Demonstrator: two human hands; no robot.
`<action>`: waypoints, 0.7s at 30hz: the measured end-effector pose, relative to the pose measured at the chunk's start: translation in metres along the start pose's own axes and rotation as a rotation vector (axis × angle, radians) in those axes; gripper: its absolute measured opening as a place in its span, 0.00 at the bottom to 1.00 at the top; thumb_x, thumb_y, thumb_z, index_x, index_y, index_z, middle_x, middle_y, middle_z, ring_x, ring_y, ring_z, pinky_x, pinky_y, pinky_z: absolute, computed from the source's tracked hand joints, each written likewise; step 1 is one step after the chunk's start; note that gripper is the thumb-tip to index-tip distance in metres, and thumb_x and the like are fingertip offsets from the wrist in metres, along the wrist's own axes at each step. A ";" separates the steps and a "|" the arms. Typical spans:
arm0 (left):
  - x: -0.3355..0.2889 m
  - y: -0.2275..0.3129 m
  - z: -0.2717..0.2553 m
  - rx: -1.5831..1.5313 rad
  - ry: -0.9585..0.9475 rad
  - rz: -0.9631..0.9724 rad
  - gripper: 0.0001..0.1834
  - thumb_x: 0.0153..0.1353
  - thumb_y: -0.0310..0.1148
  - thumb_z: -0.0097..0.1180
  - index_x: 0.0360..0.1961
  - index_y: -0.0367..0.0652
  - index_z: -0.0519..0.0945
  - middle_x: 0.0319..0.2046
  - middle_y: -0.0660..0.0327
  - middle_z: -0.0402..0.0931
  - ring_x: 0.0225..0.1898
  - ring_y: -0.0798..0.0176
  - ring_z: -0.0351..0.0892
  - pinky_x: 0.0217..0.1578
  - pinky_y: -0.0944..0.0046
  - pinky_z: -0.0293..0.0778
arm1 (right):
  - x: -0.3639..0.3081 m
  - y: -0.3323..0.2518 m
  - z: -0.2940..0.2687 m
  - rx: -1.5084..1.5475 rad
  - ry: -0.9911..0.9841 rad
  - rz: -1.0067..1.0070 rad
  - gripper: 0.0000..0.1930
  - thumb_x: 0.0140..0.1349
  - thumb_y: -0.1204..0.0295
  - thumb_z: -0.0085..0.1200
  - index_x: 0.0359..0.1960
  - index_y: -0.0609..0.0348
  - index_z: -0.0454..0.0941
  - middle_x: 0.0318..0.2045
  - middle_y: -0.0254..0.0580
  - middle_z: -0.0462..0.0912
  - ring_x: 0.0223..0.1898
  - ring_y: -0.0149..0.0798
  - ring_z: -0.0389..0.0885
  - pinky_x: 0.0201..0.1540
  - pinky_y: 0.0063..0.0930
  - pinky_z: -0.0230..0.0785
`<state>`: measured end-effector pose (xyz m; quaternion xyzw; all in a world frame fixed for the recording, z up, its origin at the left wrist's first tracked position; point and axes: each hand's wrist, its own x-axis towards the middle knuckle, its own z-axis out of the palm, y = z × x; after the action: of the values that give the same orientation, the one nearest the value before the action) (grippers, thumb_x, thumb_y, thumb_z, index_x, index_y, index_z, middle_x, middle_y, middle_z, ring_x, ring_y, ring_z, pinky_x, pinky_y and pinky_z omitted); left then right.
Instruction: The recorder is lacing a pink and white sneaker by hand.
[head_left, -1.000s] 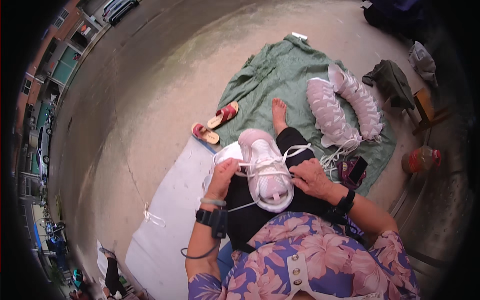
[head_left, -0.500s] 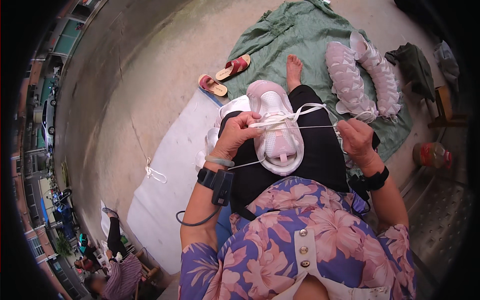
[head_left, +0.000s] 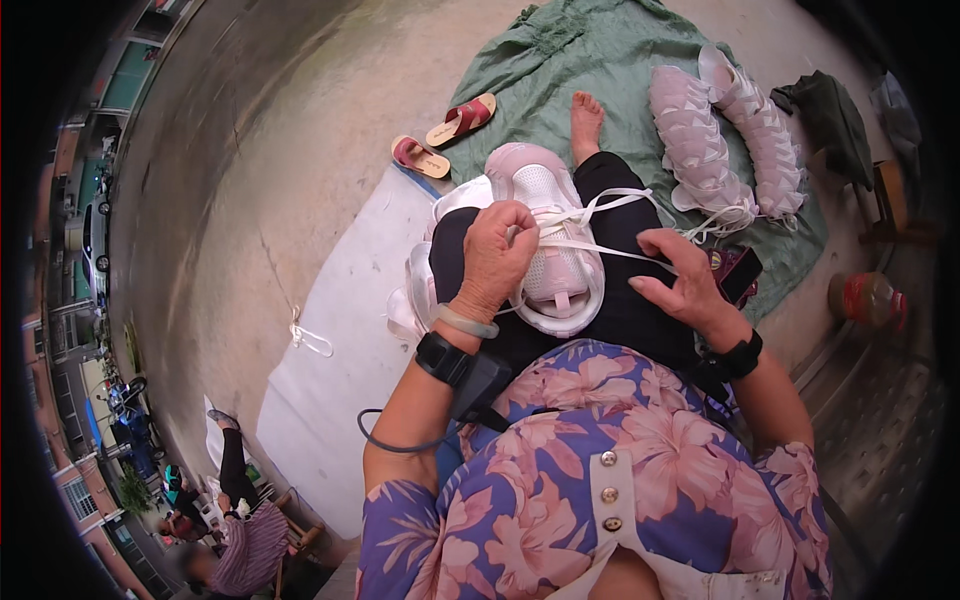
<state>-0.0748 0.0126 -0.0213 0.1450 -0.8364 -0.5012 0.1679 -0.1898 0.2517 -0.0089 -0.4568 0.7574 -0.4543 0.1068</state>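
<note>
A pink and white sneaker (head_left: 546, 205) rests on my lap, its toe away from me and its heel tab near my belly. White shoelace (head_left: 617, 200) lies loosely across its upper, with a loop reaching over my right thigh. My left hand (head_left: 497, 252) is over the shoe's left side, fingers curled in a pinch on the lace; the fingertips are partly hidden. To the right of the shoe, my right hand (head_left: 690, 284) has its thumb and forefinger spread apart. A length of lace runs from the shoe into the gap between them.
Two long stacks of pink shoe uppers (head_left: 692, 135) lie on a green cloth (head_left: 545, 75). Red sandals (head_left: 462, 118) sit at its left edge, near a white sheet (head_left: 335, 270). A plastic jug (head_left: 865, 300) stands at right. Another person (head_left: 245, 545) sits at lower left.
The lace stretched between my hands has slackened. My right hand has opened and shifted slightly left and down. My left hand has turned, moving right over the shoe's side.
</note>
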 end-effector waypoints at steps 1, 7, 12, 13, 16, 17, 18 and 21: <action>0.001 0.006 0.005 0.071 -0.039 0.050 0.04 0.50 0.27 0.55 0.27 0.39 0.76 0.34 0.60 0.75 0.36 0.62 0.72 0.40 0.64 0.67 | 0.009 -0.004 0.014 -0.064 -0.008 -0.021 0.25 0.43 0.65 0.63 0.43 0.62 0.71 0.34 0.46 0.75 0.32 0.46 0.76 0.35 0.32 0.68; 0.002 0.006 0.033 0.302 -0.005 0.199 0.04 0.49 0.28 0.55 0.27 0.40 0.77 0.40 0.56 0.74 0.44 0.52 0.70 0.46 0.56 0.64 | 0.035 -0.016 0.051 -0.251 -0.116 -0.032 0.28 0.43 0.59 0.61 0.45 0.60 0.69 0.34 0.46 0.74 0.34 0.48 0.76 0.35 0.38 0.69; 0.004 0.002 0.037 0.349 0.026 0.256 0.04 0.48 0.26 0.54 0.26 0.39 0.76 0.40 0.54 0.74 0.44 0.50 0.70 0.47 0.55 0.64 | 0.028 -0.008 0.057 -0.253 -0.143 0.032 0.23 0.46 0.64 0.57 0.43 0.60 0.67 0.32 0.47 0.73 0.33 0.49 0.76 0.35 0.39 0.69; 0.003 0.000 0.037 0.318 0.040 0.247 0.04 0.48 0.26 0.54 0.26 0.38 0.76 0.40 0.53 0.74 0.45 0.50 0.70 0.47 0.56 0.64 | 0.029 -0.010 0.060 -0.245 -0.108 0.050 0.22 0.46 0.65 0.55 0.43 0.61 0.67 0.31 0.48 0.73 0.33 0.50 0.76 0.35 0.39 0.69; 0.001 0.006 0.034 0.258 0.121 0.207 0.04 0.47 0.26 0.54 0.26 0.38 0.77 0.41 0.53 0.74 0.46 0.49 0.70 0.49 0.56 0.63 | 0.030 -0.011 0.062 -0.243 -0.092 0.091 0.21 0.47 0.68 0.53 0.43 0.61 0.67 0.30 0.49 0.73 0.32 0.50 0.76 0.35 0.40 0.69; 0.000 0.012 0.033 0.231 0.196 0.173 0.04 0.45 0.26 0.55 0.26 0.39 0.77 0.41 0.53 0.74 0.47 0.49 0.69 0.50 0.56 0.62 | 0.029 -0.010 0.061 -0.246 -0.115 0.108 0.21 0.47 0.69 0.52 0.44 0.61 0.67 0.30 0.50 0.73 0.32 0.50 0.76 0.35 0.40 0.69; -0.001 0.015 0.029 0.233 0.193 0.175 0.04 0.45 0.26 0.55 0.26 0.39 0.77 0.41 0.53 0.74 0.47 0.49 0.69 0.50 0.56 0.62 | 0.029 -0.011 0.060 -0.245 -0.112 0.109 0.21 0.47 0.69 0.52 0.44 0.61 0.67 0.30 0.50 0.73 0.32 0.50 0.76 0.35 0.40 0.69; -0.007 0.020 0.022 0.319 0.043 0.342 0.06 0.43 0.25 0.57 0.26 0.40 0.77 0.42 0.53 0.73 0.47 0.49 0.69 0.51 0.54 0.60 | 0.031 -0.011 0.058 -0.280 -0.163 0.078 0.20 0.47 0.70 0.51 0.43 0.62 0.68 0.29 0.50 0.74 0.32 0.51 0.76 0.35 0.40 0.70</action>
<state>-0.0792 0.0425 -0.0140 0.0367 -0.9136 -0.3238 0.2431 -0.1669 0.1911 -0.0251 -0.4727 0.8192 -0.3013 0.1208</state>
